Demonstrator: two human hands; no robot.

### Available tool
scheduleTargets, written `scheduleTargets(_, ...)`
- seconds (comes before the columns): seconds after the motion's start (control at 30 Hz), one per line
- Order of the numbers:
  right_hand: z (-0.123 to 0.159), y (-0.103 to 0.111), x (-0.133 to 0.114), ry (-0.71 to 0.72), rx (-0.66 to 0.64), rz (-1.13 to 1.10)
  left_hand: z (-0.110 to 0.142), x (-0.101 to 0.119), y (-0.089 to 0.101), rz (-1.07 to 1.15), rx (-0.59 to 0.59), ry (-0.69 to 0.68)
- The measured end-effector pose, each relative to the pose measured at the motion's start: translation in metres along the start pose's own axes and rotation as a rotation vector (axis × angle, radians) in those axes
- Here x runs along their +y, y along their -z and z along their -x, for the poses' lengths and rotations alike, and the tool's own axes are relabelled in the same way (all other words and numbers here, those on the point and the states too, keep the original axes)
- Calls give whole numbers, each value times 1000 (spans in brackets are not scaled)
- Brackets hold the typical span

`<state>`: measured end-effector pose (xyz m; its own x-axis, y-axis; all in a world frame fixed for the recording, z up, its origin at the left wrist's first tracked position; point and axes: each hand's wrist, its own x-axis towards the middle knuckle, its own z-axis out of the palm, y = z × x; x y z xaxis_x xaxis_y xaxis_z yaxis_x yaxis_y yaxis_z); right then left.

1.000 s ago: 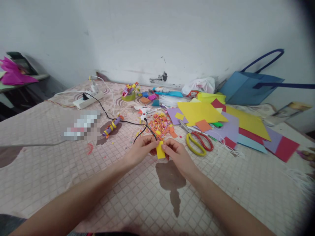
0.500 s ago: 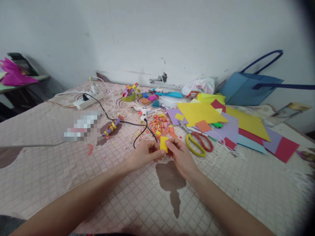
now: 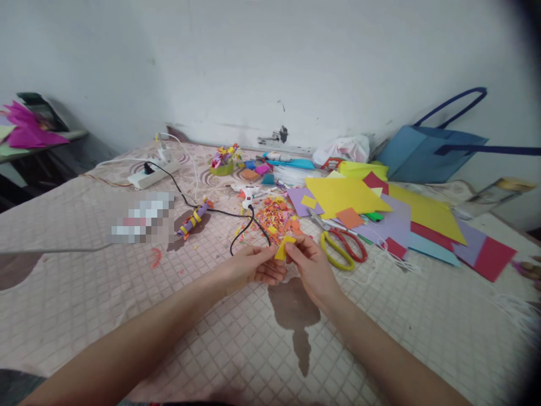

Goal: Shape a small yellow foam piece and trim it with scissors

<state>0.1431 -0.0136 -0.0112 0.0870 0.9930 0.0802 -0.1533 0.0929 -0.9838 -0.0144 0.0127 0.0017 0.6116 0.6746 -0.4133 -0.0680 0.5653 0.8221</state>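
A small yellow foam or paper piece (image 3: pixel 284 248) is held up over the near side of the scrap pile. My right hand (image 3: pixel 313 265) pinches its right edge between thumb and fingers. At its lower left, the thumb of my left hand (image 3: pixel 257 265) presses against the piece, the other fingers curled underneath. Just beyond both hands lies a heap of tiny coloured scraps (image 3: pixel 276 217). Scissors (image 3: pixel 338 254) with one yellow and one red handle rest to the right of my right hand. Behind the heap is a white glue gun (image 3: pixel 248 197) with a black cord.
Coloured sheets (image 3: pixel 346 194) overlap at the right, before a blue bag (image 3: pixel 431 152). A purple roll with yellow strips (image 3: pixel 193 220) lies left, near a power strip (image 3: pixel 152 175). The glue gun's cord (image 3: pixel 231 242) loops close to my left hand. White string (image 3: pixel 395 256) trails at right.
The yellow piece has turned from upright to slanting, its top leaning right. My left hand's fingers have shifted lower beneath it, and its thumb has moved up along the edge.
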Motion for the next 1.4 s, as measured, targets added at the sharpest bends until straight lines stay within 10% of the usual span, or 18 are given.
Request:
scheduleTargets(0.33,-2,7,1,127,25,222,2,1,-2,-97,97,-155)
scheduleTargets(0.87,-2,6,-6,192,87,197,2,3,-2,196,-59,99)
scheduleTargets(1.4,-2,7,-10,120,67,180,2,7,0,34,218,-291)
